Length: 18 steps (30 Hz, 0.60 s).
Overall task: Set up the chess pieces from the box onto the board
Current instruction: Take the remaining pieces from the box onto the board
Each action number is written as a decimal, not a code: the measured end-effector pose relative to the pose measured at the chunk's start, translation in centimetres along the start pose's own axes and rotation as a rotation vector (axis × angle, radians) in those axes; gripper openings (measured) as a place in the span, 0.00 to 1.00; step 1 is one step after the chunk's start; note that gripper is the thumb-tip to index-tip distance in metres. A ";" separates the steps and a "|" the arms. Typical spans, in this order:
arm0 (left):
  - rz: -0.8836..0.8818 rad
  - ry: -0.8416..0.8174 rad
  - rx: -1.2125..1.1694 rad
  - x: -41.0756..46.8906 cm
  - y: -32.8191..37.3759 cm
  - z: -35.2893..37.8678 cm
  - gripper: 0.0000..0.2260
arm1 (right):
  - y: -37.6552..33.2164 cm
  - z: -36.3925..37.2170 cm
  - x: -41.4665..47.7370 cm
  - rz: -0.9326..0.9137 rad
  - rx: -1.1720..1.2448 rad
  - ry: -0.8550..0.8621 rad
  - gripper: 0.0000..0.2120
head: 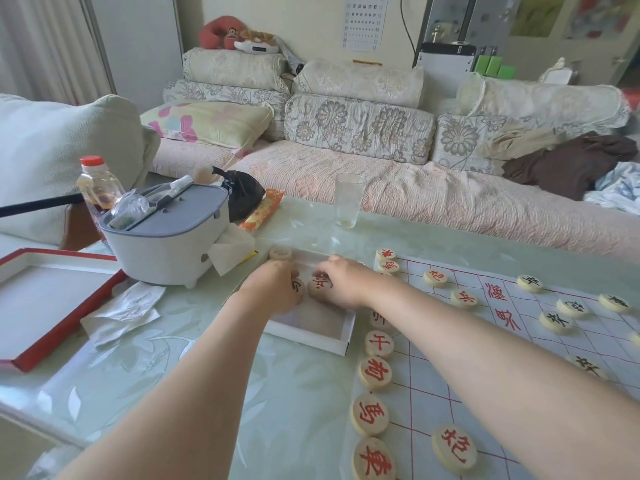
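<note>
A shallow white box (311, 332) lies on the table left of the chess board (502, 368), a white sheet with red lines. Both my hands reach into the box. My left hand (273, 287) curls over a black-lettered wooden disc (298, 287). My right hand (341, 282) pinches a red-lettered disc (319, 285). One more disc (280, 252) sits at the box's far corner. Red-lettered discs (374, 372) line the board's left edge. Black-lettered discs (556, 322) stand further right on the board.
The red-edged box lid (52, 303) lies at the left. A grey container (169, 237), crumpled tissues (121, 313), a bottle (98, 188), a black bag (242, 195) and a glass (349, 200) stand on the table behind the box. A sofa runs along the far side.
</note>
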State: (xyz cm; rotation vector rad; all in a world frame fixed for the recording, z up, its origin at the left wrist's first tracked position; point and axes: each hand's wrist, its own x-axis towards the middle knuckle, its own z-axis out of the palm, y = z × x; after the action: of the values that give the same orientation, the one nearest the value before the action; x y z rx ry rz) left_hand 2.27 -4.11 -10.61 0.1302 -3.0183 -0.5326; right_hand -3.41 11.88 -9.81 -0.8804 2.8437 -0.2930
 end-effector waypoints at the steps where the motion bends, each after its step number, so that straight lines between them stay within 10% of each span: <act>1: 0.002 0.024 -0.034 -0.1 0.5 -0.5 0.08 | 0.1 -0.4 -0.5 -0.003 0.011 0.013 0.25; 18: 0.210 -0.047 -0.235 -6.5 15.1 -2.4 0.18 | 11.2 -9.7 -19.5 0.271 0.140 0.227 0.25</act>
State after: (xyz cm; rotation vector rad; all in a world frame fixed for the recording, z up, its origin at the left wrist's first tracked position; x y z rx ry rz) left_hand 7.83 9.82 -3.59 -0.2129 -2.9344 -0.8704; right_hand 4.50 33.43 -1.30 -0.4536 3.0535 -0.5809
